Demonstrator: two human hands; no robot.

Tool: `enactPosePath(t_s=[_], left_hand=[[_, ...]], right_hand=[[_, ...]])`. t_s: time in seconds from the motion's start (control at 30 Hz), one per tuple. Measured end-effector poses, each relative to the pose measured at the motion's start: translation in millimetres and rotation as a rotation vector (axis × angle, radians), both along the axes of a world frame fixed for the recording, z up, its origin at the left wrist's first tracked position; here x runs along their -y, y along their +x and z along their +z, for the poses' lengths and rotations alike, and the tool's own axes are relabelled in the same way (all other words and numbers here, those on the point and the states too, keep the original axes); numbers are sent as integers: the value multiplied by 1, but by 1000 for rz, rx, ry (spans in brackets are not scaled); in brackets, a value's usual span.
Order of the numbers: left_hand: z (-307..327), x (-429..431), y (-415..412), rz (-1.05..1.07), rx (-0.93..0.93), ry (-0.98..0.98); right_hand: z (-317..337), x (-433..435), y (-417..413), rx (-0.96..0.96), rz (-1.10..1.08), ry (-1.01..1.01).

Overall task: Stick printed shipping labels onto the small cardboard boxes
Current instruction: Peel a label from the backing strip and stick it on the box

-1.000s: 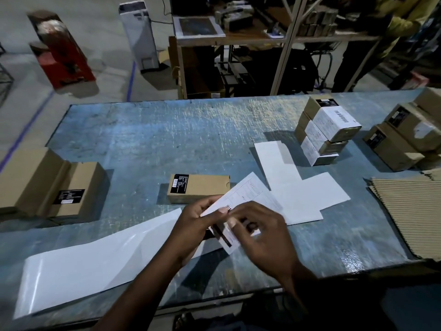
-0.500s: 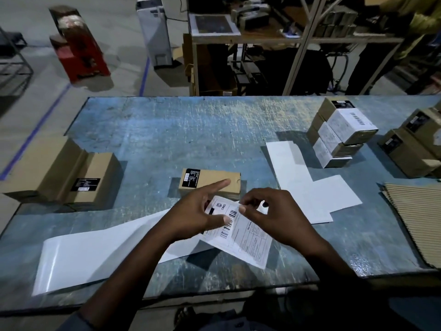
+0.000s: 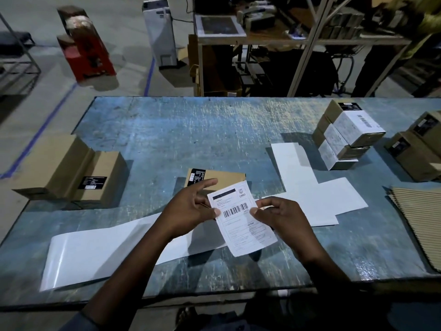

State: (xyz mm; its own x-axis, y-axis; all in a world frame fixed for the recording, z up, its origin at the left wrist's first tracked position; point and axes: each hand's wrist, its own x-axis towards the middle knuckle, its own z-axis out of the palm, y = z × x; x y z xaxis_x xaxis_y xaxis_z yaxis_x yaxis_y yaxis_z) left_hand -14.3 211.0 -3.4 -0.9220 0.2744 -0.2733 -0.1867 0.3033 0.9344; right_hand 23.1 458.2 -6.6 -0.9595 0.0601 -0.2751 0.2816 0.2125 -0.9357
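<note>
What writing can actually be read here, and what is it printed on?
"CRED": beside a small logo at the top right of the shipping label held between the left hand and right hand.
Label's barcode and address lines: too small to read.
Black sticker on the box behind the label: blurred.
Black sticker on the left box: blurred.
White labels on the stacked boxes: barcode only, text unreadable.

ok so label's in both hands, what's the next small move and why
Probably carry the label forward and lay it on the box just behind it. The left hand and right hand pinch its edges, and that box's top shows no white label, unlike the stack at right.
</note>
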Motion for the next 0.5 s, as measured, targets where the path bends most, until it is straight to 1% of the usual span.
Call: enactPosePath(t_s=[0.1,0.3,0.43,0.5], left_hand=[[0,5,-7,-24,-34,-37],[3,15,-21,-134,-59,-85],[1,22,-30,-143,-87,-96],[-1,23,-33,-110,-117,-78]], right_hand=[[0,5,-3,-5,-10,30],[-3,13,-10,14,-72,-102],[-5,13,-12,9,-62,-109],[-7,14,-13,4,-80,-125]])
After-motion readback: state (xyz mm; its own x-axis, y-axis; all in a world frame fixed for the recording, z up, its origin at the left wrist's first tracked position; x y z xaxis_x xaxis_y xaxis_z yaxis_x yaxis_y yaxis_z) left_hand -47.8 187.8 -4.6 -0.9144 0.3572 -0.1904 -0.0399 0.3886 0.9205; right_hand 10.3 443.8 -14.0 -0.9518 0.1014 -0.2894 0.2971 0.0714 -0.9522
